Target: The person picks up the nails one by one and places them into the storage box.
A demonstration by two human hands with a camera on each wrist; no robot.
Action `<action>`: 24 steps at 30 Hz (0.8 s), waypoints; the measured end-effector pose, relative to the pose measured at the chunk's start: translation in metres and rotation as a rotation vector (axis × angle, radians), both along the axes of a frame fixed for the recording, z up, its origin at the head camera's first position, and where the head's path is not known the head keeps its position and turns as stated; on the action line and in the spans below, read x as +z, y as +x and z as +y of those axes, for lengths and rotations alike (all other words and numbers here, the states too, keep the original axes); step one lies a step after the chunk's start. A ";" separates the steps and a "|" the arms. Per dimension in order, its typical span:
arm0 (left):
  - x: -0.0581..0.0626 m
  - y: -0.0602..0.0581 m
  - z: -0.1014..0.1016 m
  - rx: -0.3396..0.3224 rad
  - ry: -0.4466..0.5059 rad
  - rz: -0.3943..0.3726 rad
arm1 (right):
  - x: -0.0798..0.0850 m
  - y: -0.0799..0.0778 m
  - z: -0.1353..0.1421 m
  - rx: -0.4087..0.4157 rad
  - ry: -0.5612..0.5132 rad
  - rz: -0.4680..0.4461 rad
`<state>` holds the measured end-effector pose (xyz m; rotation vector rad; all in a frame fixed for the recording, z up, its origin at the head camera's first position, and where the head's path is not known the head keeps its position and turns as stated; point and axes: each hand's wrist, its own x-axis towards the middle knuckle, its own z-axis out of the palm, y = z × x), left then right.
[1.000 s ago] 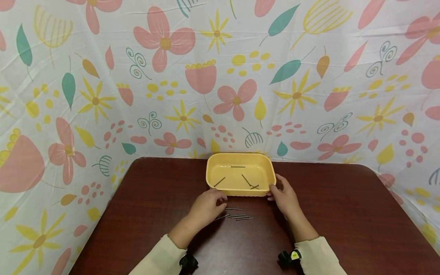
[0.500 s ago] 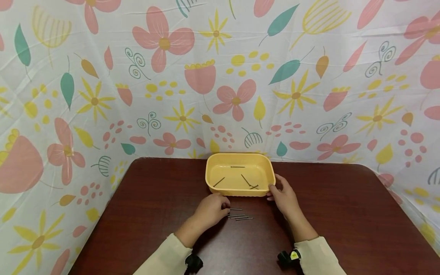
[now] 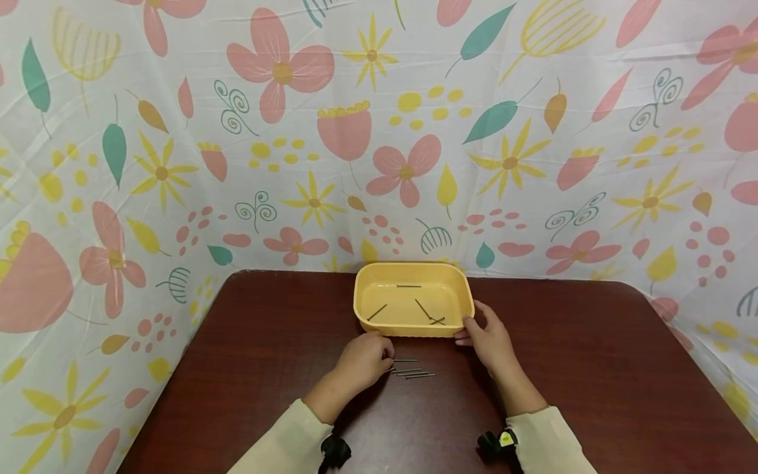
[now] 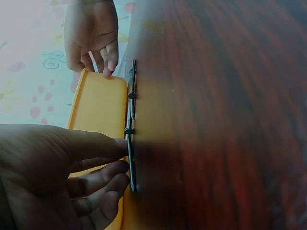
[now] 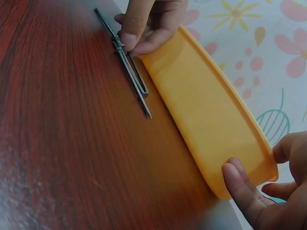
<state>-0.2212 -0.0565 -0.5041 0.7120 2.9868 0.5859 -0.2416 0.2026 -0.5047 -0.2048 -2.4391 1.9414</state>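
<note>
A yellow plastic tray stands near the back of the table, with several dark nails scattered on its floor. My right hand grips its near right corner, fingers against the wall and rim in the right wrist view. Just in front of the tray, several loose nails lie on the tabletop. My left hand is low over their left end, its fingers curled. In the left wrist view thumb and fingertips pinch at a nail, which the hand partly hides in the head view.
The dark red-brown wooden table has rounded back corners. A white cloth with printed flowers hangs right behind it and along the left side. Black camera straps sit on both wrists.
My left hand has shifted slightly right and toward me, over the leftmost nail, now mostly covered. The right hand stays on the tray corner, and the nails in the tray lie as before.
</note>
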 end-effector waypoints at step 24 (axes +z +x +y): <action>0.002 -0.001 0.000 0.010 -0.037 0.001 | 0.000 -0.001 0.000 0.008 -0.012 -0.016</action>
